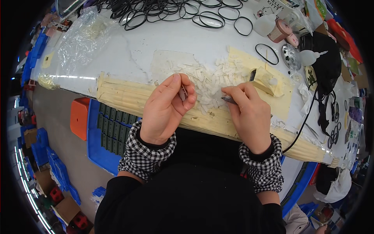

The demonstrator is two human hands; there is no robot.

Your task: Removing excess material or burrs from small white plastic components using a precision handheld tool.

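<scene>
The left hand (165, 107) is pinching a small, narrow grey-pink part (182, 93) between thumb and forefinger, holding it upright just above the front edge of the bench (128, 54). The right hand (249, 113) is gripping a slim metal tool (229, 100), probably tweezers or a small blade, its fingers pressed together around the handle and the tip pointing left toward the part. Between and behind the two hands a pile of white trimmings (210, 84) is lying on a cream mat of layered masking tape (128, 99) that is covering the bench edge. A small cream block (269, 82) is standing just beside the right hand, and black rubber rings (175, 11) are lying scattered well apart at the far side. Below the bench edge, a blue tray of dark parts (111, 128) is sitting on the floor near an orange bin (80, 117).

The tool tip is working very close to the left fingertips, so a slip along the small part could likely nick a finger. The part is being held over the bench edge, so a loosening pinch could let it drop toward the lap or floor. It could also vanish among the white scraps, which are looking much like it in size.
</scene>
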